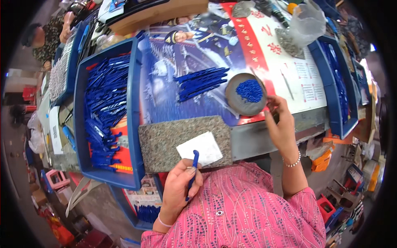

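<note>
My left hand point(180, 188) is closed around a slim blue plastic piece with a hooked tip point(194, 169), held upright over a white cloth or paper pad point(201, 148). My right hand point(282, 128) is at the right rim of a round grey dish point(232, 101), its thumb apart from the fingers; I see nothing between them. Small blue parts point(249, 91) lie heaped in the dish. Left of it, several long blue plastic pieces point(200, 84) are laid in a loose row on the printed poster. The pad rests on a speckled grey felt mat point(161, 142).
A blue bin point(135, 103) full of long blue pieces stands at the left, with another bin point(345, 128) at the right. A lower bin point(142, 225) sits beneath the left one. A clear plastic bag point(308, 25) and a thin pointed tool point(286, 84) are farther back. Another person point(51, 39) sits far left.
</note>
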